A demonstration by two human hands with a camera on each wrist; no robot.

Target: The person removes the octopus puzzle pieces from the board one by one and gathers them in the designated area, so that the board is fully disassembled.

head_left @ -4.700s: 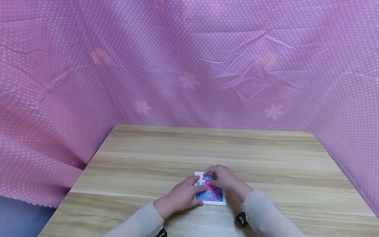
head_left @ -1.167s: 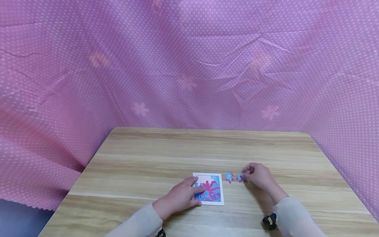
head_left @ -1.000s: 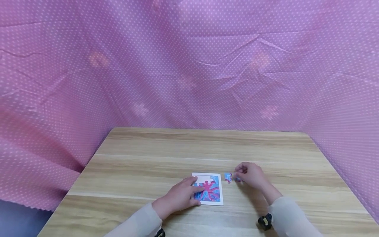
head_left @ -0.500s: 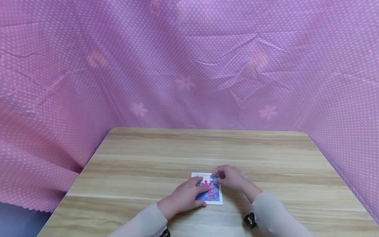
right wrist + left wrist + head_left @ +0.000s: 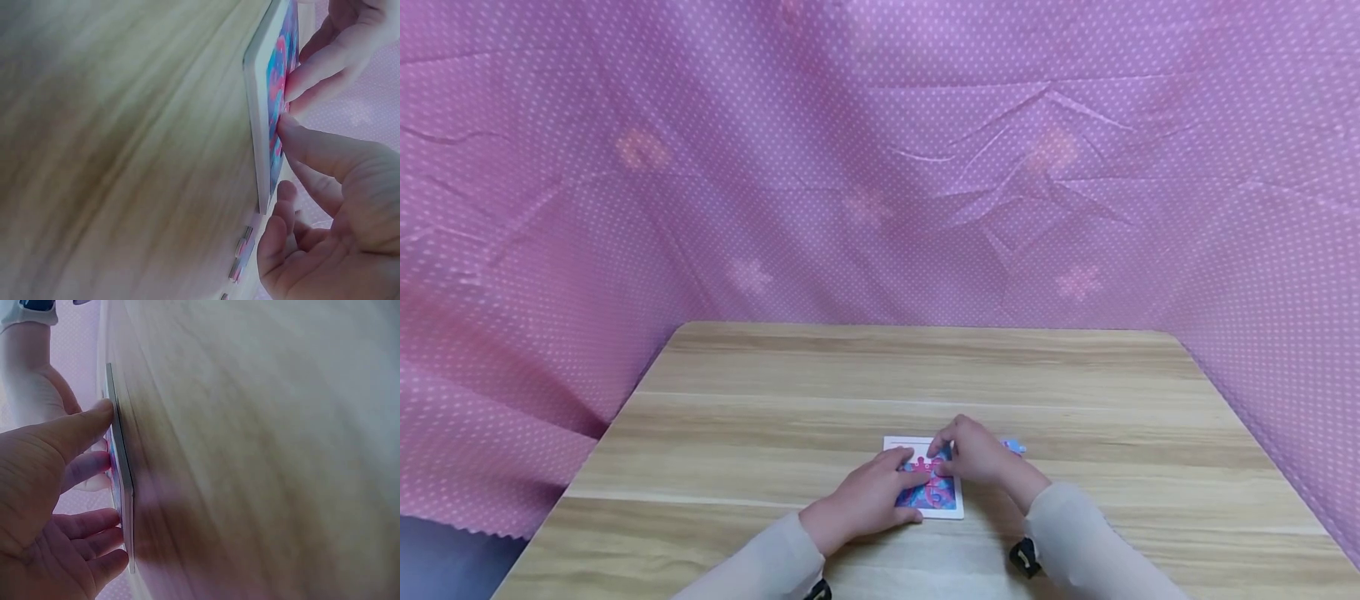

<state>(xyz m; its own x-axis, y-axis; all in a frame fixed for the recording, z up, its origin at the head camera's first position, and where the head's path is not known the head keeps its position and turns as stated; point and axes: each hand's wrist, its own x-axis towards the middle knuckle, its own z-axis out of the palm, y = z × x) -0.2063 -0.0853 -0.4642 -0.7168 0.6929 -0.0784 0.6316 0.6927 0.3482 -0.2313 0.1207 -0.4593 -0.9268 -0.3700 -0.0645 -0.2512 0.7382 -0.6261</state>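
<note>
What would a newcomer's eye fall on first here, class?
Probably the pink dotted cloth filling most of the head view behind the wooden table. Next, the colourful puzzle at lower middle, with the left hand and right hand touching it. A loose puzzle piece lies to its right.

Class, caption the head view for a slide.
Left hand and right hand at work on a white-framed puzzle, a loose piece nearby.

The pink-blue puzzle (image 5: 937, 497) lies flat — partly filled, loose pieces (image 5: 1014, 447) nearby.
</note>
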